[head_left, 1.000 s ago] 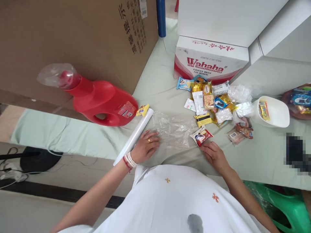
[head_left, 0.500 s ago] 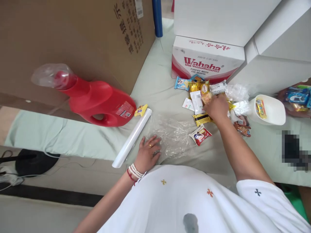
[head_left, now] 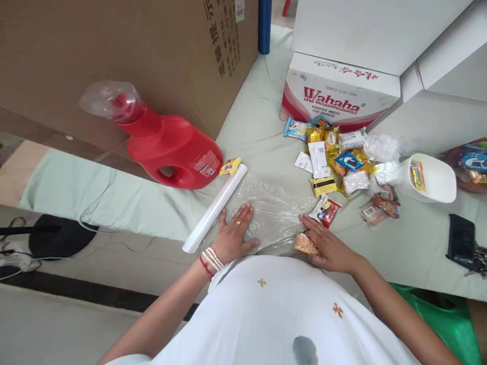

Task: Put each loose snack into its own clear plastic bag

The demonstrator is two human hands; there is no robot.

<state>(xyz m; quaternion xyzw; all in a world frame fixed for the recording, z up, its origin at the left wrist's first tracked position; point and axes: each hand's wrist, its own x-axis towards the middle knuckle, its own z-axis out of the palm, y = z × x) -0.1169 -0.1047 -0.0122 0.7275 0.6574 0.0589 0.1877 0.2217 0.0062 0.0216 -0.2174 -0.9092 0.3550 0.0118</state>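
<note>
A sheet of clear plastic film [head_left: 276,215] lies crumpled on the cloth in front of me. My left hand [head_left: 236,234] rests on its left side, fingers spread and holding nothing. At the film's right edge, my right hand [head_left: 329,246] holds a small orange-patterned snack packet [head_left: 305,244] between thumb and fingers, its fingertips touching the film. Just beyond those fingertips sits a red-and-white snack packet [head_left: 325,210]. The white film roll [head_left: 215,208] lies slanted left of my left hand, with a yellow snack packet [head_left: 230,166] at its far end.
Several wrapped snacks [head_left: 350,160] are heaped before a Wahaba carton [head_left: 338,96]. A white bowl [head_left: 436,177] with a packet inside stands right of them, near a black phone [head_left: 461,238]. A red jug [head_left: 177,152] leans by a big cardboard box [head_left: 133,56].
My right hand has come back from the snack heap to the film's near right edge, bringing the orange-patterned packet. My left hand stays on the film, fingers more spread. The view has shifted slightly.
</note>
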